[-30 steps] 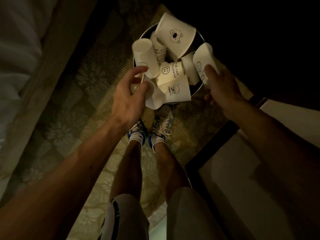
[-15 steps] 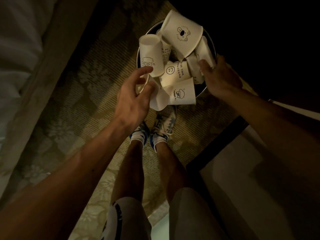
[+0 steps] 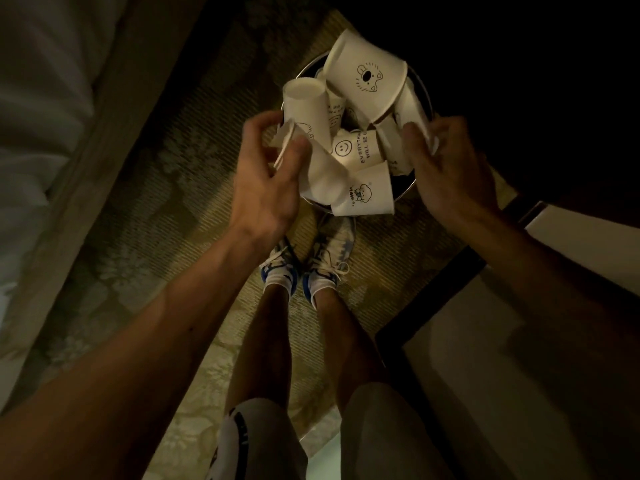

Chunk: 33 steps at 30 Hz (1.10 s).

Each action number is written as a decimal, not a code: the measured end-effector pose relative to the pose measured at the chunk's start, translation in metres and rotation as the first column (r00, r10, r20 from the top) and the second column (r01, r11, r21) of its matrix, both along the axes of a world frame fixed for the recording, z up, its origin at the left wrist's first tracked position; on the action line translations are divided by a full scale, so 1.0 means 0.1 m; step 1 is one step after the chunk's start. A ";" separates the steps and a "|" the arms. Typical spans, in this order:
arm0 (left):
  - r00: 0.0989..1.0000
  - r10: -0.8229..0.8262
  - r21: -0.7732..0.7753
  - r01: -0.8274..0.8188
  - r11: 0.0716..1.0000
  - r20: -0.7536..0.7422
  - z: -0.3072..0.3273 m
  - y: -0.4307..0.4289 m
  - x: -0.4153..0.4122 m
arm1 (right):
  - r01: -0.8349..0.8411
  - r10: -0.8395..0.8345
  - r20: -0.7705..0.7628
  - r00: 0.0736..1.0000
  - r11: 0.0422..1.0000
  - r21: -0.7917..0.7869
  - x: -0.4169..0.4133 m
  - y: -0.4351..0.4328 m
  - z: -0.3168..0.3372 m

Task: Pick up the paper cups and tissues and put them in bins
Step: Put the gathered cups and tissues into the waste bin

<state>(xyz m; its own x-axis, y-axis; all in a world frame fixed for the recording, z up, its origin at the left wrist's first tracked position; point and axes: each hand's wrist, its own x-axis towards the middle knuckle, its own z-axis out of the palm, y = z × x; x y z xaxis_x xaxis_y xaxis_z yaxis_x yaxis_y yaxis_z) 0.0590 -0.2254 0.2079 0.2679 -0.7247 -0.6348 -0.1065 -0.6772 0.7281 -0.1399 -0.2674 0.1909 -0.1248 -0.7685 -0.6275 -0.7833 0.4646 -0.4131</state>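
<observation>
1. A second ago the right hand (image 3: 446, 168) held a side cup (image 3: 410, 105) up outside the bin (image 3: 403, 197). Now that cup lies inside the right rim and the fingers are curled over its lower end, gripping it.
2. The left hand (image 3: 266, 181) had its thumb and forefinger spread apart. They have since closed, and they pinch the thin edge of a white piece (image 3: 322, 174) at the left rim. I cannot tell whether it is a crushed cup or a tissue.
3. The heap of cups has kept its order. The bear cup (image 3: 367, 77) is on top, an upturned cup (image 3: 306, 102) is at the left, the smiley cup (image 3: 356, 150) is in the middle, and the front cup (image 3: 367, 197) hangs over the near rim.
4. The bin stands on a dim, flower-patterned carpet (image 3: 138, 209), just ahead of white-and-blue shoes (image 3: 277, 271).
5. A bed (image 3: 41, 98) with white sheets runs along the left. A pale table (image 3: 519, 375) with a dark edge is at the right. The room is dark.
6. The smiley cup reads "EVERYTHING WILL BE", and the rest is hidden. The bear cup has a drawn bear face. The front cup has a small cartoon above lettering too small to read.
</observation>
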 end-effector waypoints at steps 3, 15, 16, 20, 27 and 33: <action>0.983 0.137 0.032 -0.134 0.990 -0.123 0.00 -0.20 -0.14 | -0.014 0.013 0.259 0.966 1.000 0.004 0.13 0.09 0.14; 0.990 -0.044 0.217 0.072 0.973 -0.132 -0.18 -0.22 -0.24 | -0.056 0.086 0.175 0.981 0.984 -0.171 0.17 -0.22 0.12; 0.990 -0.073 0.254 0.102 0.962 -0.122 -0.21 -0.17 -0.23 | -0.076 0.104 0.165 0.981 0.983 -0.167 0.16 -0.20 0.11; 0.981 -0.168 0.340 0.193 0.920 -0.102 -0.27 -0.09 -0.23 | -0.131 0.150 0.139 0.979 0.982 -0.137 0.14 -0.13 0.06; 0.983 -0.185 0.295 0.178 0.939 -0.006 -0.17 -0.09 -0.14 | -0.194 0.200 0.016 0.980 0.966 -0.173 0.02 -0.08 0.16; 0.789 -0.497 0.148 0.478 0.866 0.362 0.81 -0.19 0.41 | -0.267 0.300 0.107 0.948 0.933 -0.243 0.22 0.04 0.88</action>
